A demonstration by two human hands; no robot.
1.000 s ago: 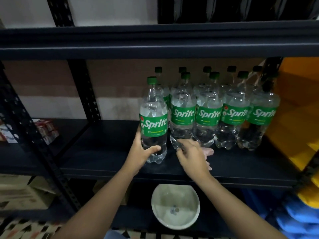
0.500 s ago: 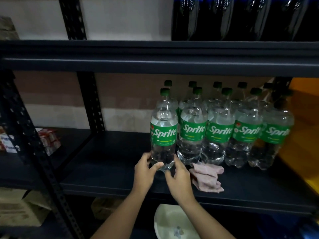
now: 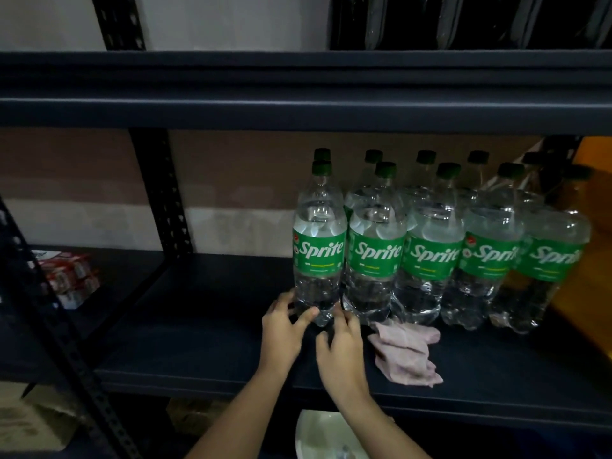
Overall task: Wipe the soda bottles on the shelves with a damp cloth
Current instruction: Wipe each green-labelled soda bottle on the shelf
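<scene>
Several clear Sprite bottles with green labels and caps stand in two rows on the dark middle shelf (image 3: 198,352). The leftmost front bottle (image 3: 318,253) stands upright. My left hand (image 3: 281,329) grips its base from the left, and my right hand (image 3: 341,342) touches the base from the right with curled fingers. A crumpled pink cloth (image 3: 407,352) lies on the shelf just right of my right hand, in front of the other bottles (image 3: 430,260). Neither hand holds the cloth.
Dark bottles (image 3: 463,18) stand on the shelf above. A white basin (image 3: 324,435) sits below the shelf edge. Small red packs (image 3: 69,276) lie on the left shelf bay behind a perforated upright (image 3: 162,193). Something orange (image 3: 592,226) is at the right.
My right hand let go of the cloth, which now lies on the shelf, and came to the bottle's base. The leftmost bottle moved back into line with the row.
</scene>
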